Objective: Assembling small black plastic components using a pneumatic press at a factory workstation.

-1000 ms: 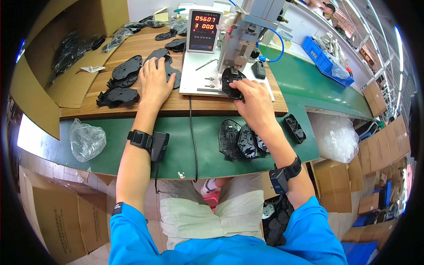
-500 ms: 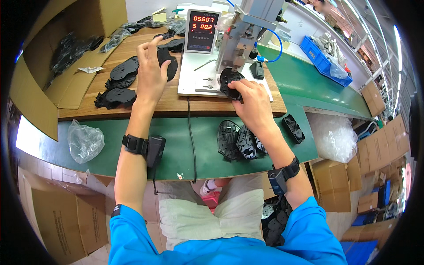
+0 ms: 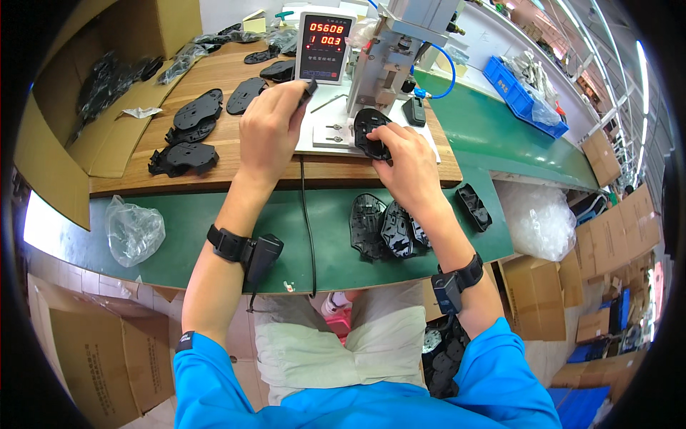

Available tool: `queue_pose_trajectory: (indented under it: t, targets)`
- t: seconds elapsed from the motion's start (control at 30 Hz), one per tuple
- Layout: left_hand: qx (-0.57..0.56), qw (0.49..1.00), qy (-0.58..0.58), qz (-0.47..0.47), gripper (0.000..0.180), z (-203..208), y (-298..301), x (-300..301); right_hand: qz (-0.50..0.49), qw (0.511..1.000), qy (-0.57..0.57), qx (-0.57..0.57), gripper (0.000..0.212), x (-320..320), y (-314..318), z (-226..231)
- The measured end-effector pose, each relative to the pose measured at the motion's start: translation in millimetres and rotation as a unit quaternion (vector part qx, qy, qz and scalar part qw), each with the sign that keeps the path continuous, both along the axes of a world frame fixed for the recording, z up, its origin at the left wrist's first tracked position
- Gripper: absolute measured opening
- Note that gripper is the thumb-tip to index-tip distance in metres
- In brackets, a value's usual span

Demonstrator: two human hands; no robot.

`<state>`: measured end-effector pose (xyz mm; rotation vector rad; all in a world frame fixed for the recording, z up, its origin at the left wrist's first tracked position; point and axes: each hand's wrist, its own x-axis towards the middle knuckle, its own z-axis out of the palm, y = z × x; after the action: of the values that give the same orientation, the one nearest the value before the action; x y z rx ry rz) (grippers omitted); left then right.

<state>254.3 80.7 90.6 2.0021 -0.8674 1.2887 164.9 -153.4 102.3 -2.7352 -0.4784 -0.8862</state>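
My left hand (image 3: pixel 271 125) is raised over the wooden board. Its thumb and fingers pinch a black plastic part (image 3: pixel 309 91), seen nearly edge-on and mostly hidden by the hand. My right hand (image 3: pixel 406 154) grips the lower right rim of a black plastic shell (image 3: pixel 368 131), which is tilted up at the fixture under the metal press (image 3: pixel 389 75). A white base plate (image 3: pixel 325 114) carries the press, along with a small metal block (image 3: pixel 334 136) to the left of the shell. Behind my left hand stands a display box (image 3: pixel 325 50) with red digits.
Several black shells (image 3: pixel 196 111) lie on the wooden board (image 3: pixel 221 161) at left. More open shells (image 3: pixel 368 225) and a narrow black tray-like part (image 3: pixel 474 207) rest on the green table (image 3: pixel 329 268). A black cable (image 3: pixel 306 222) crosses it; a clear bag (image 3: pixel 134 230) sits at left.
My left hand has moved right, toward the press, carrying a black part from above the shells. The shell at my right hand tilts up more. The red digits on the display differ.
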Motion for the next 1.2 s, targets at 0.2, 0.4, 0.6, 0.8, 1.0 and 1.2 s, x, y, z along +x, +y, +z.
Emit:
queue_pose_trajectory:
  t: [0.2,0.4,0.6,0.8,1.0,1.2]
  targets:
    - [0.023,0.993,-0.053,-0.105,0.032,-2,-22,-22,-0.016,0.966,-0.031,0.257,0.041,-43,-10,12]
    - [0.132,0.967,-0.102,-0.195,0.028,-14,-66,-53,-0.010,0.983,-0.054,0.175,0.046,-114,-48,-45]
    - [0.150,0.979,-0.030,-0.132,0.041,-16,-74,-43,0.002,0.975,-0.033,0.220,0.044,-127,-63,-63]
    - [0.191,0.977,-0.036,-0.090,0.040,-24,-79,-37,0.038,0.983,0.027,0.180,0.033,-128,-60,-64]
    - [0.175,0.978,0.031,-0.107,0.043,-30,-76,-31,0.040,0.989,0.040,0.140,0.027,-128,-59,-58]
    - [0.192,0.971,0.051,-0.129,0.046,-24,-73,-32,0.026,0.991,0.001,0.129,0.024,-127,-61,-57]
